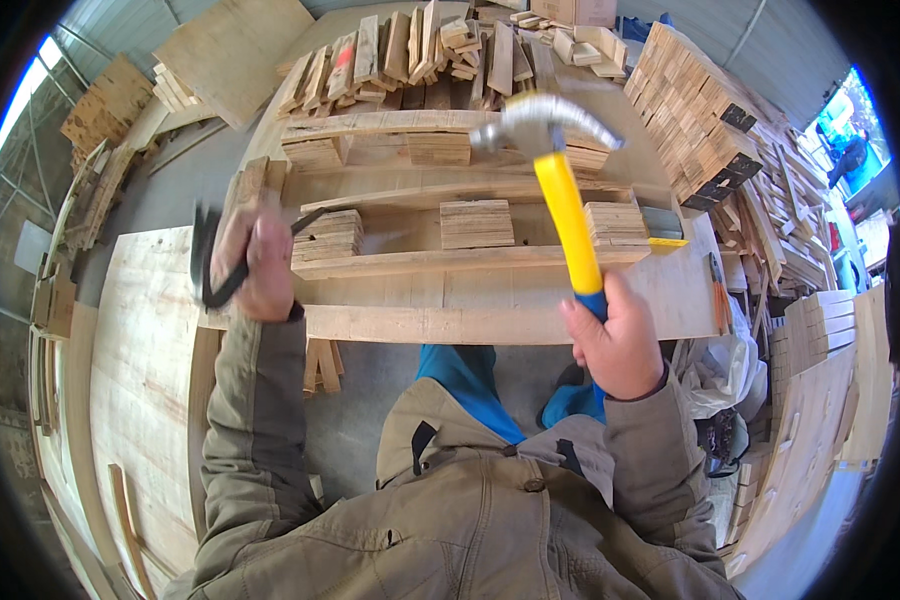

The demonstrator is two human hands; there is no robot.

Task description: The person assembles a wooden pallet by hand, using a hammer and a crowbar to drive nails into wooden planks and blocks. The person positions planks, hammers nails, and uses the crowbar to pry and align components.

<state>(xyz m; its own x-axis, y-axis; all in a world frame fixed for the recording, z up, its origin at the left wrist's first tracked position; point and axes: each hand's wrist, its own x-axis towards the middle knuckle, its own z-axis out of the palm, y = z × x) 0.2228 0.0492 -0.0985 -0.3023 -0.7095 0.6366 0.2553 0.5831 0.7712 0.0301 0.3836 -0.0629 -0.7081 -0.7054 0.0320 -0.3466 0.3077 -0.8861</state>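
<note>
My right hand (pixel 620 345) is closed round the blue grip of a claw hammer (pixel 567 215) with a yellow handle; its metal head is raised over the workbench. My left hand (pixel 258 265), a little blurred, grips a dark, bent pry bar (pixel 208 262), whose thin end reaches right toward a wooden block. Beneath both hands is a wooden pallet piece: long boards (pixel 440 262) with a left block (pixel 328 238), a middle block (pixel 475 224) and a right block (pixel 615 224) between them. I cannot tell whether the bar touches the wood.
A second boarded piece with blocks (pixel 438 148) lies farther back on the workbench (pixel 410 322). Short boards (pixel 395 45) are heaped behind it. Stacked timber (pixel 685 110) stands at the right, near a clear plastic bag (pixel 725 370). A plywood sheet (pixel 140 360) lies at the left.
</note>
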